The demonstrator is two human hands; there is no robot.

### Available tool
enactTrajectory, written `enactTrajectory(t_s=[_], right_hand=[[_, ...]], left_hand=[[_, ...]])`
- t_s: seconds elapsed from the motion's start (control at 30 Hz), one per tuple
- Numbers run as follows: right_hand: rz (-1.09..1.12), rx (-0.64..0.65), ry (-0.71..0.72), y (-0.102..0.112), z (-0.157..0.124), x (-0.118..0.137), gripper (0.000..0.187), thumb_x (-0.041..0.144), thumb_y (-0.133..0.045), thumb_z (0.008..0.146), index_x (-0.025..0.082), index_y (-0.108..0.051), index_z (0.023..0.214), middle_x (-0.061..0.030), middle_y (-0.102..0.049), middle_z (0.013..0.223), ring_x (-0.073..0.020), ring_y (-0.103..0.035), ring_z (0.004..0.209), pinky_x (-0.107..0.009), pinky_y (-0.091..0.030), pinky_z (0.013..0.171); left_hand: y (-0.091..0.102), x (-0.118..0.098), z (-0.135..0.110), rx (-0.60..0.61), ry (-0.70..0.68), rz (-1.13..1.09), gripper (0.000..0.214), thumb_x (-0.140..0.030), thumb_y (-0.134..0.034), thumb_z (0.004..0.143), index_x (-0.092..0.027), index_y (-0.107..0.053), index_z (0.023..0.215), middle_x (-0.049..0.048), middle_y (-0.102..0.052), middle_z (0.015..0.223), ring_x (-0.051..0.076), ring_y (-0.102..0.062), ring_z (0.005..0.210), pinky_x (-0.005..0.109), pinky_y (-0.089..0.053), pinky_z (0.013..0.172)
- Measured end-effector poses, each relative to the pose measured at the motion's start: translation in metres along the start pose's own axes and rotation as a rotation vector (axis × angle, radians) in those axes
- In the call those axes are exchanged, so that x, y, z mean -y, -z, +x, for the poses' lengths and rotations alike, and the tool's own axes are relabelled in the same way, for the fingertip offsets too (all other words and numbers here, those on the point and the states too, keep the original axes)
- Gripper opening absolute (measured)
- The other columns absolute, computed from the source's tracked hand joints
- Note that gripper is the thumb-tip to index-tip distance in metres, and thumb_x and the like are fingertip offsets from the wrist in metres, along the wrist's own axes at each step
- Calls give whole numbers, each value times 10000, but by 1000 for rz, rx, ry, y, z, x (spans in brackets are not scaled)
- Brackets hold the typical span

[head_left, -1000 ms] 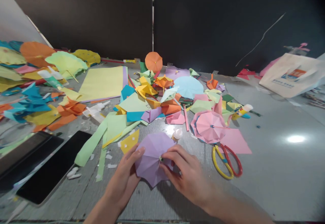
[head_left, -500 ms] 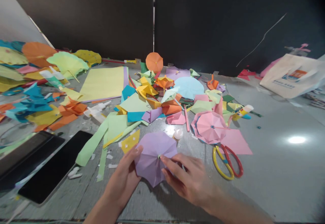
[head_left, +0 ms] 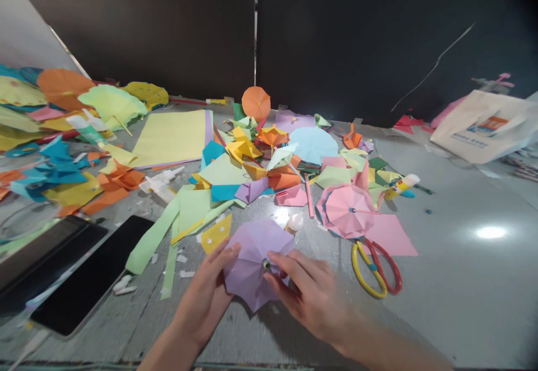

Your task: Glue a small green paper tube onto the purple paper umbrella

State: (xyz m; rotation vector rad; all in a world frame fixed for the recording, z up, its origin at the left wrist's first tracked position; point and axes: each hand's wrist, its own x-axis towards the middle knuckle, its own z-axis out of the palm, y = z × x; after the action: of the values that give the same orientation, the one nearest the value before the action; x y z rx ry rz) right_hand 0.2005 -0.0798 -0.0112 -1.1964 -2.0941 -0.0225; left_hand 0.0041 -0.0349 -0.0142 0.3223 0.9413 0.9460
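Observation:
A small purple folded-paper umbrella rests on the grey table just in front of me. My left hand holds its left edge, fingers under and thumb against the paper. My right hand pinches at the umbrella's centre, where a small pale tip sticks out. A pink paper umbrella lies to the right, beside a pink sheet. Yellow-and-red scissors lie close to my right hand.
Heaps of coloured paper scraps and folded pieces cover the middle and left of the table. Two dark phones or tablets lie at the left front. A glue stick and a white tote bag are to the right.
My right hand's fingers have shifted slightly around the umbrella's centre, from covering it to pinching the tip. The left hand and umbrella have barely moved.

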Motion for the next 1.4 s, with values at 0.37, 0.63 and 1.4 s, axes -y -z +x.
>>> enactTrajectory(t_s=[0.37, 0.63, 1.4], right_hand=[[64, 23, -34, -1, 2, 2, 154, 260, -498, 1122, 219, -637, 1174, 0, -744, 858, -122, -721, 723, -244, -482, 619], [70, 43, -46, -1, 3, 1, 140, 253, -497, 1114, 223, -627, 1156, 3, -729, 859, -130, -711, 720, -247, -480, 605], [2, 57, 31, 6, 1, -2, 347, 421, -462, 1127, 200, -557, 1377, -44, -756, 931, -167, -749, 784, -261, -550, 641]], left_hand=[[-1, 0, 3, -12, 7, -28, 330, -216, -935, 691, -168, -771, 973, 22, -795, 862, 149, -712, 709, 213, -581, 650], [0, 1, 1, -23, 11, 15, 371, -276, -928, 712, -164, -760, 1024, 36, -803, 865, 171, -734, 722, 235, -589, 666], [3, -2, 1, -18, 4, -29, 458, -303, -882, 796, -146, -758, 1208, 105, -837, 1035, 271, -798, 878, 284, -640, 681]])
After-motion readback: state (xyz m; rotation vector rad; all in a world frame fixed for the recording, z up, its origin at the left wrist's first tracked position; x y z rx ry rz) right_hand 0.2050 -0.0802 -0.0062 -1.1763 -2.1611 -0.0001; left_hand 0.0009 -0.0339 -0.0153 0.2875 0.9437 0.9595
